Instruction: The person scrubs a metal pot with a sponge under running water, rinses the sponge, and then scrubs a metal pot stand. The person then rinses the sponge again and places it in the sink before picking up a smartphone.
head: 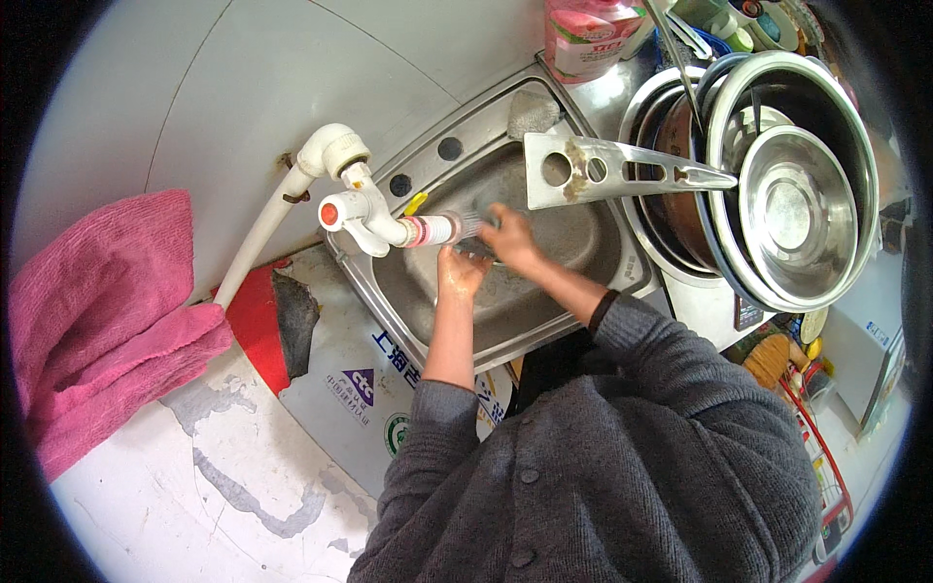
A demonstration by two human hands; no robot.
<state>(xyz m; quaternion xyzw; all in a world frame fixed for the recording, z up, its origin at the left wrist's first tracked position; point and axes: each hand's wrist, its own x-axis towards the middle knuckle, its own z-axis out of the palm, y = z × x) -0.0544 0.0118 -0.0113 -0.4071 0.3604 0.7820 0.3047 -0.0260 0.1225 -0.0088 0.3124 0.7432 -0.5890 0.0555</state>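
Observation:
Water streams from the ribbed spout [436,230] of a white plastic tap [364,211] into a stainless steel sink [583,248]. Below the spout, my left hand [462,272] is raised from the near side, its fingers partly hidden. My right hand [510,239] is at the stream from the right, fingers curled and blurred. A small dark patch shows at its fingertips; whether it is a held thing is unclear. Between the hands lies a thin pale edge, too hidden to name. Both hands look wet.
A perforated steel handle [619,171] juts over the sink from stacked steel basins [864,167]. A grey cloth [532,114] lies on the sink's back corner, near a pink detergent bottle [590,40]. Left are a white pipe [255,233] and a pink towel [109,321].

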